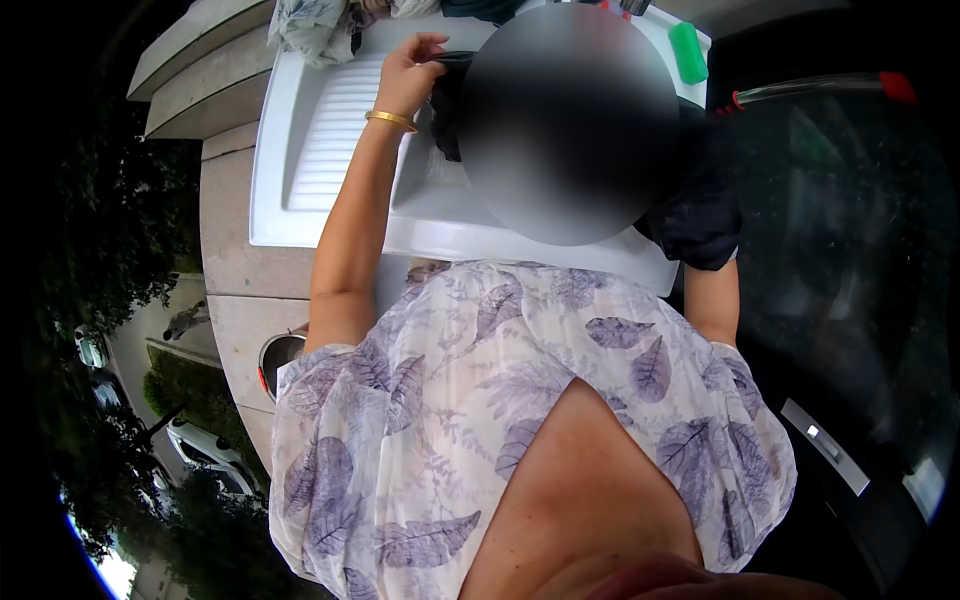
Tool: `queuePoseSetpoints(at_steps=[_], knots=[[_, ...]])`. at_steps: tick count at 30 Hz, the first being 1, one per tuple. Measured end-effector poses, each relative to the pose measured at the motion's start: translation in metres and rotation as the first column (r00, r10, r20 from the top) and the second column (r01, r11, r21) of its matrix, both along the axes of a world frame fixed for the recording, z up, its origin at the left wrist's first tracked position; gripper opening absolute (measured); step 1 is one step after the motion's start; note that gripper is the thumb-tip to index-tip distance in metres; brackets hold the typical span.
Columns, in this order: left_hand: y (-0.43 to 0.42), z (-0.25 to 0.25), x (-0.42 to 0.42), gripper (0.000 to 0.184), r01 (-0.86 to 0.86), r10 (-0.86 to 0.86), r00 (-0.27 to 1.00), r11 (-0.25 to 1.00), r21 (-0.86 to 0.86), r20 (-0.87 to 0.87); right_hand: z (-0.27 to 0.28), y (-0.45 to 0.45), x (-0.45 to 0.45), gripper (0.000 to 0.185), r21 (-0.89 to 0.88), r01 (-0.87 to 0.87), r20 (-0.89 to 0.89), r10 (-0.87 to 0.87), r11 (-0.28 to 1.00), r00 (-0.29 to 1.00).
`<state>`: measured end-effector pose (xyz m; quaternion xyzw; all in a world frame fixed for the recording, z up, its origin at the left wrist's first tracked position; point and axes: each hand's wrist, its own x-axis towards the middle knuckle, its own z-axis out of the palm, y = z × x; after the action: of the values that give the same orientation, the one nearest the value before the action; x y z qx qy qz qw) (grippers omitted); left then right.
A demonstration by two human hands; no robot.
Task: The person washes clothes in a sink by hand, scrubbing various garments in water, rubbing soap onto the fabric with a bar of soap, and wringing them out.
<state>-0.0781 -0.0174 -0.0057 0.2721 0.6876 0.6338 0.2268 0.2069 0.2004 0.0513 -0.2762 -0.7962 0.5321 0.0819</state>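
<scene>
My left hand [408, 78], with a gold bangle at the wrist, pinches the edge of a dark cloth [447, 110] above a white washbasin [435, 236] with a ribbed board. A round blurred patch hides the middle of the basin and part of the cloth. On the right, dark fabric [700, 222] wraps round my right forearm and covers it from below the wrist up. My right hand and its fingers are hidden there, so what they hold cannot be made out.
A green block [688, 53] lies at the basin's upper right corner. Crumpled pale cloth [312, 28] is heaped at the upper left edge. A metal pot [280, 358] stands by my left elbow. Dark glass [850, 230] is on the right; parked cars [208, 452] show at lower left.
</scene>
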Motion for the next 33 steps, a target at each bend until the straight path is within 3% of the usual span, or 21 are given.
queuePoseSetpoints(at_steps=[1, 3, 4, 5, 7, 9, 11, 12, 13, 15, 17, 18, 21, 23, 25, 27, 28, 29, 31, 33], knots=[[0.000, -0.008, -0.010, 0.034, -0.114, 0.023, 0.826, 0.985, -0.127, -0.564, -0.004, -0.005, -0.004, 0.037, 0.007, -0.013, -0.004, 0.013, 1.000, 1.000], [0.005, -0.008, -0.006, 0.046, -0.012, -0.074, 0.949, 0.963, -0.270, -0.305, -0.011, -0.014, -0.012, 0.037, 0.022, -0.046, -0.008, 0.046, 0.999, 0.999], [0.007, -0.008, 0.001, 0.043, 0.121, -0.138, 0.989, 0.955, -0.270, -0.047, -0.015, -0.018, -0.016, 0.037, 0.031, -0.060, -0.011, 0.060, 0.998, 0.998], [0.010, 0.006, 0.023, 0.041, 0.247, -0.197, 0.957, 0.940, -0.237, 0.214, -0.013, -0.024, -0.016, 0.037, 0.036, -0.070, -0.019, 0.071, 0.997, 0.997], [0.025, 0.004, 0.057, 0.046, 0.325, -0.171, 0.881, 0.896, -0.302, 0.441, -0.019, -0.028, -0.025, 0.037, 0.049, -0.098, -0.019, 0.099, 0.994, 0.995], [0.038, 0.004, 0.094, 0.053, 0.361, -0.168, 0.731, 0.917, -0.167, 0.662, -0.025, -0.034, -0.032, 0.037, 0.065, -0.125, -0.015, 0.126, 0.990, 0.992], [0.049, -0.013, 0.114, 0.049, 0.480, -0.320, 0.648, 0.876, -0.044, 0.691, -0.030, -0.039, -0.036, 0.037, 0.082, -0.149, -0.013, 0.150, 0.985, 0.989], [0.050, -0.017, 0.121, 0.039, 0.469, -0.353, 0.791, 0.874, -0.126, 0.499, -0.031, -0.041, -0.038, 0.037, 0.092, -0.158, -0.014, 0.160, 0.983, 0.987], [0.058, -0.047, 0.126, 0.032, 0.365, -0.307, 0.875, 0.927, -0.091, 0.374, -0.032, -0.045, -0.040, 0.037, 0.099, -0.170, -0.014, 0.172, 0.980, 0.985], [0.053, -0.042, 0.123, 0.026, 0.293, -0.242, 0.857, 0.955, -0.044, 0.454, -0.037, -0.047, -0.046, 0.037, 0.126, -0.195, -0.012, 0.198, 0.973, 0.980], [0.050, -0.030, 0.118, 0.025, 0.187, -0.234, 0.772, 0.972, 0.141, 0.591, -0.039, -0.049, -0.052, 0.037, 0.147, -0.216, -0.017, 0.221, 0.965, 0.975], [0.046, -0.005, 0.120, 0.023, 0.158, -0.214, 0.711, 0.977, 0.145, 0.670, -0.042, -0.052, -0.055, 0.037, 0.156, -0.229, -0.021, 0.235, 0.961, 0.972], [0.052, 0.014, 0.136, 0.023, 0.262, -0.292, 0.867, 0.956, 0.129, 0.405, -0.043, -0.066, -0.056, 0.036, 0.181, -0.261, -0.026, 0.269, 0.948, 0.963], [0.061, 0.016, 0.162, 0.024, 0.435, -0.442, 0.893, 0.896, 0.090, 0.088, -0.050, -0.066, -0.063, 0.036, 0.199, -0.278, -0.020, 0.288, 0.940, 0.957], [0.052, 0.035, 0.195, 0.026, 0.624, -0.615, 0.781, 0.777, 0.089, -0.105, -0.050, -0.071, -0.058, 0.036, 0.209, -0.292, -0.016, 0.302, 0.933, 0.953], [0.043, 0.057, 0.207, 0.030, 0.759, -0.762, 0.637, 0.646, -0.084, -0.111, -0.053, -0.073, -0.060, 0.036, 0.217, -0.299, -0.013, 0.309, 0.929, 0.951], [0.044, 0.054, 0.209, 0.032, 0.702, -0.704, 0.702, 0.710, -0.056, -0.110, -0.055, -0.074, -0.061, 0.036, 0.222, -0.302, -0.015, 0.312, 0.927, 0.950], [0.051, 0.048, 0.199, 0.035, 0.732, -0.729, 0.681, 0.682, 0.007, -0.069, -0.055, -0.077, -0.060, 0.036, 0.229, -0.308, -0.016, 0.320, 0.924, 0.947], [0.046, 0.054, 0.169, 0.040, 0.593, -0.598, 0.795, 0.801, -0.081, -0.103, -0.055, -0.081, -0.060, 0.036, 0.238, -0.318, -0.017, 0.331, 0.918, 0.943], [0.040, 0.036, 0.144, 0.044, 0.143, -0.167, 0.942, 0.984, -0.104, -0.292, -0.054, -0.083, -0.063, 0.036, 0.254, -0.323, -0.022, 0.340, 0.912, 0.940]])
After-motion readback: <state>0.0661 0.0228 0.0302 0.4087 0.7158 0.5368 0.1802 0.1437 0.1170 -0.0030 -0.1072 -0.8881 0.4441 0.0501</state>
